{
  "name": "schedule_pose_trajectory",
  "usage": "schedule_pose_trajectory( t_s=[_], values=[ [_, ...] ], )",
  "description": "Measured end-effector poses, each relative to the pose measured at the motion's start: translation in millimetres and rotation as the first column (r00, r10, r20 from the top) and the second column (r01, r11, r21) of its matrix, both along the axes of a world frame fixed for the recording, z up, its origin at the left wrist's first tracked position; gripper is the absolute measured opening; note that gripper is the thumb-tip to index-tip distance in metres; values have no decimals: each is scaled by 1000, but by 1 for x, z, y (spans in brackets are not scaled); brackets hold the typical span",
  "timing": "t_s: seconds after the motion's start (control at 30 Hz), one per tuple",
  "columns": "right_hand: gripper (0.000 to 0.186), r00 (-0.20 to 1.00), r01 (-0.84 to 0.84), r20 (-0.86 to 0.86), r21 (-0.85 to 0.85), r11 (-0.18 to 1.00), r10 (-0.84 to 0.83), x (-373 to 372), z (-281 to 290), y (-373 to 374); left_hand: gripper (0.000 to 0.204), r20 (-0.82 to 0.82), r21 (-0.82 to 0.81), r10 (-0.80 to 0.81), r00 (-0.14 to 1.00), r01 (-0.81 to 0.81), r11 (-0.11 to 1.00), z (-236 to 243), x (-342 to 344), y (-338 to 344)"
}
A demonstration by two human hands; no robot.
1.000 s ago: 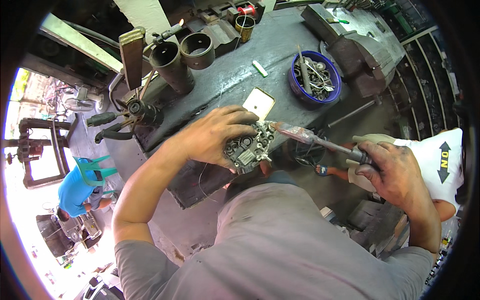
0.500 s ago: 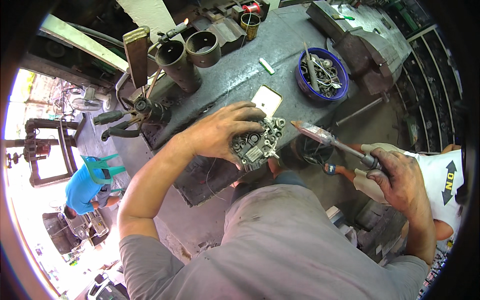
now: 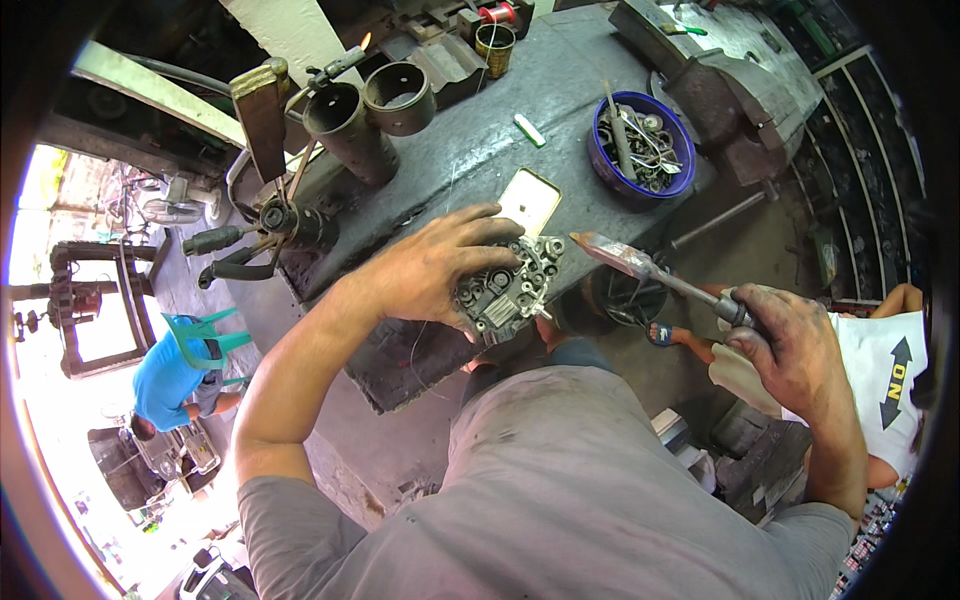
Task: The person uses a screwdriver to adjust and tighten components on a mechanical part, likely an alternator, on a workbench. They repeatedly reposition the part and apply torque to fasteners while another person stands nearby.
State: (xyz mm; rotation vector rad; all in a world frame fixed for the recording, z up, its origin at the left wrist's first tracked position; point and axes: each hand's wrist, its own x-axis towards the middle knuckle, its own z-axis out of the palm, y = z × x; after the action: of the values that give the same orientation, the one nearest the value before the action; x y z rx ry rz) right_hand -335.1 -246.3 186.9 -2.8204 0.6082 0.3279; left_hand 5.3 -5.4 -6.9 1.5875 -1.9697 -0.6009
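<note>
Both hands loaded — left hand (image 3: 440, 275) clamps part (image 3: 510, 285) at bench (image 3: 470, 150) edge, right hand (image 3: 790, 350) fists tool (image 3: 650, 272) — tip near part; slip could gouge fingers.

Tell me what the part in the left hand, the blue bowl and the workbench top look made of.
Part: seemingly cast metal, dull grey, with bored holes and ribs.
Blue bowl: probably plastic, from its smooth, even colour.
Workbench top: likely steel plate, dark, scuffed and greasy.

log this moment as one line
left hand: grips metal part | right hand: holds brush near part | workbench
</note>
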Motion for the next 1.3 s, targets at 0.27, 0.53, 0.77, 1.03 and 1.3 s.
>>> schedule_pose_trajectory(
  t_s=[0.27,0.53,0.77,1.03,1.3],
  values=[
    [38,995,55,85,55,997,-59,-2,-9,-15,106,66,22,12,998,-13,1000,5,-3,4],
    [37,862,281,181,609,742,-474,30,-73,-61,104,115,21,1,993,-4,1000,11,-5,4],
    [26,790,57,262,869,491,-555,182,-159,-65,110,230,123,5,973,-34,992,30,-15,4],
    [33,860,-85,181,973,216,-477,294,-193,13,113,323,198,47,945,-116,973,45,-28,4],
    [82,890,-218,426,709,671,-160,326,-214,45,111,386,218,93,918,-189,957,42,-35,7]
  ],
)
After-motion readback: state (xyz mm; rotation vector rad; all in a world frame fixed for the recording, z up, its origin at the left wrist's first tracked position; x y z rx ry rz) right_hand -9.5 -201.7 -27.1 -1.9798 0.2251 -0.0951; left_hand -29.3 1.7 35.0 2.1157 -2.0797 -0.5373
